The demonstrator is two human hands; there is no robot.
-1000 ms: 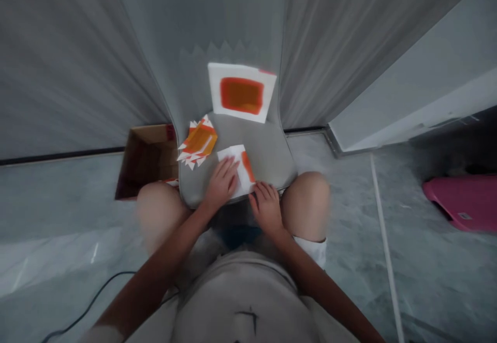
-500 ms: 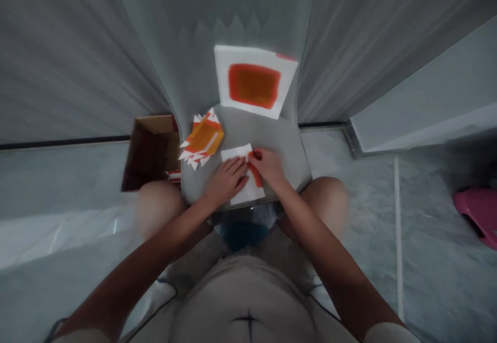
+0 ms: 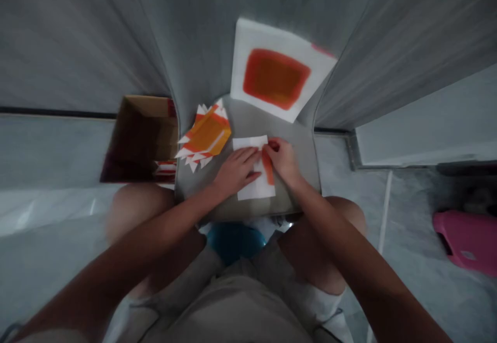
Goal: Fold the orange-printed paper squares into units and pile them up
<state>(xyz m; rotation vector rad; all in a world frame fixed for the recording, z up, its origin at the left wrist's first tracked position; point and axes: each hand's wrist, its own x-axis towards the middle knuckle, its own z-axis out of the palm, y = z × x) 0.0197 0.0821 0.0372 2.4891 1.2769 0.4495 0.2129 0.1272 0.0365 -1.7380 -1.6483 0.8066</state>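
Our left hand [image 3: 236, 171] lies flat, fingers open on a white paper slip [image 3: 255, 193]. Our right hand [image 3: 281, 159] curls its fingers onto the slip's orange stripe [image 3: 267, 167], grip unclear. Slip sits on the gray seat [image 3: 244, 117]; folded orange-white paper pieces [image 3: 205, 136] lie on the seat beside it, cardboard box [image 3: 140, 141] left of the seat.

You have two hands: one left hand [image 3: 236, 172], one right hand [image 3: 283, 159]. Before you: one white paper strip [image 3: 252, 193], one orange-printed white sheet [image 3: 272, 71], one pile of orange-and-white paper pieces [image 3: 205, 136], one grey chair [image 3: 248, 120], one cardboard box [image 3: 140, 141], one pink object [image 3: 468, 239].
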